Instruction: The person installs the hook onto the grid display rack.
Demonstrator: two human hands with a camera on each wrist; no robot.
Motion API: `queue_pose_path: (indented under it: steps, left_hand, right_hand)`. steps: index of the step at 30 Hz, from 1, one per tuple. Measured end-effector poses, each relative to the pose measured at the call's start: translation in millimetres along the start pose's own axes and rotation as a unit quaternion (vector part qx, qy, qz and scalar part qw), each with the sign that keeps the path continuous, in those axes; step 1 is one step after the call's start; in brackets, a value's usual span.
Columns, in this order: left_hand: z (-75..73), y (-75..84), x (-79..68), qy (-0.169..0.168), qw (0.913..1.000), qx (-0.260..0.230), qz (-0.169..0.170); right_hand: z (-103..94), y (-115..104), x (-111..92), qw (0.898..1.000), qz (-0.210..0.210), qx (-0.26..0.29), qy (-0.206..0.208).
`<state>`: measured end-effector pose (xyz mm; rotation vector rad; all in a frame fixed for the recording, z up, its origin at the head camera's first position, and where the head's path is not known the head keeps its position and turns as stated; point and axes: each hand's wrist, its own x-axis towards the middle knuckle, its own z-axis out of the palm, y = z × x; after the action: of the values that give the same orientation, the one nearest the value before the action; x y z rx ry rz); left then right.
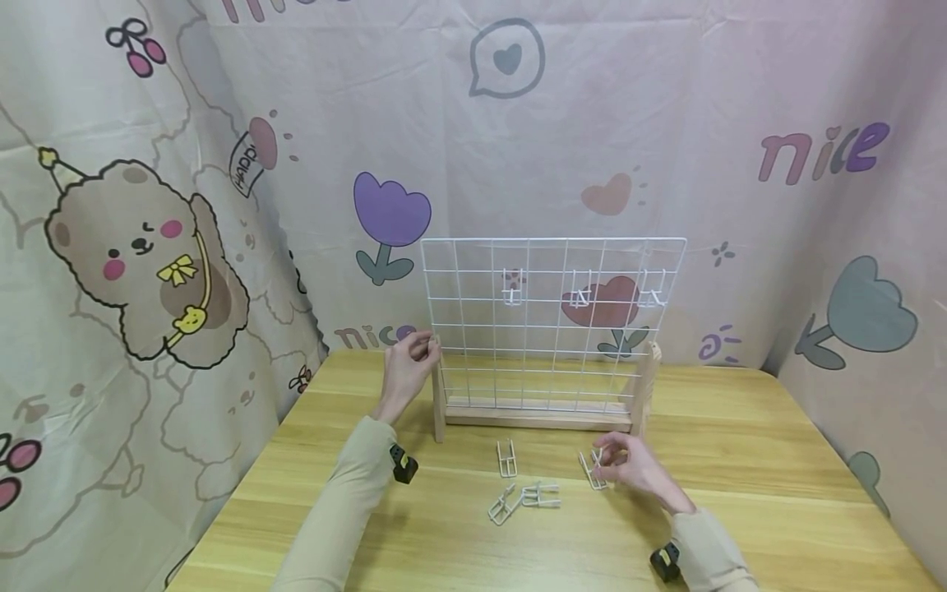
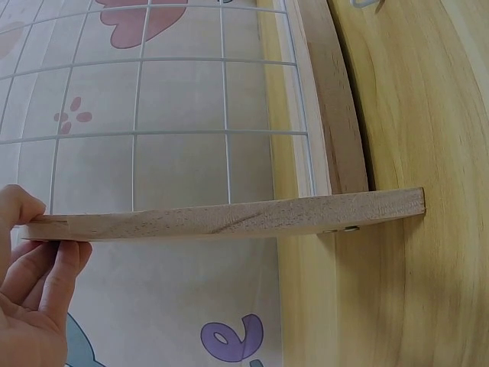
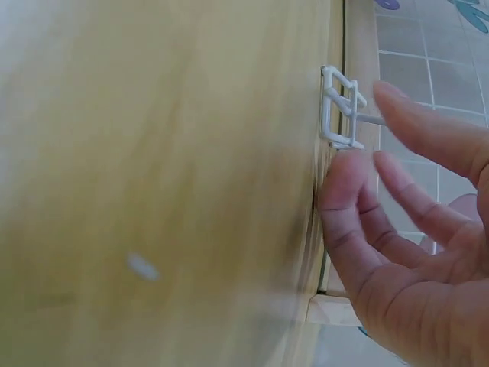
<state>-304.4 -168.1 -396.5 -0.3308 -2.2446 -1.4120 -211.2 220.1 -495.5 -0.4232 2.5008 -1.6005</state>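
Observation:
My left hand (image 1: 408, 366) pinches the upper end of the stand's left wooden post (image 2: 229, 219), thumb on one side and fingers on the other. The post belongs to a wooden stand (image 1: 540, 419) holding an upright white wire grid (image 1: 510, 337). On the table in front, a white wire hook (image 3: 327, 107) lies at the fingertips of my right hand (image 1: 629, 462). In the right wrist view the thumb and index finger (image 3: 348, 180) are spread apart beside this hook, the index tip right at its edge.
Three white hooks hang on the grid, including a left hook (image 1: 512, 288), a middle hook (image 1: 580, 296) and a right hook (image 1: 652, 297). More loose hooks lie on the wooden table (image 1: 444, 534), one upright hook (image 1: 506, 460) and two close together. A patterned curtain (image 1: 473, 148) stands behind.

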Motion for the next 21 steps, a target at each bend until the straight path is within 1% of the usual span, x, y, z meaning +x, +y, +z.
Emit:
queue_pose_path:
  steps: [3,10,17,21]
  left_hand:
    - [0.0,-0.1,0.2,0.000,1.0000,-0.001,-0.001]
    - [-0.1,0.0,-0.9,0.005,0.9999,0.012,-0.005]
    - [-0.3,-0.4,-1.3,0.004,0.9999,0.007,-0.008]
    - [-0.2,-1.8,-0.4,0.003,0.9999,0.007,-0.008]
  right_hand:
    - [-0.2,1.7,1.1,1.000,0.008,0.009,-0.009]
    - [-0.5,5.9,5.8,1.000,0.021,-0.011,-0.012]
    - [-1.7,7.6,5.8,0.999,0.042,0.017,-0.026]
    - [-2.6,7.7,5.9,0.999,0.043,0.017,-0.028]
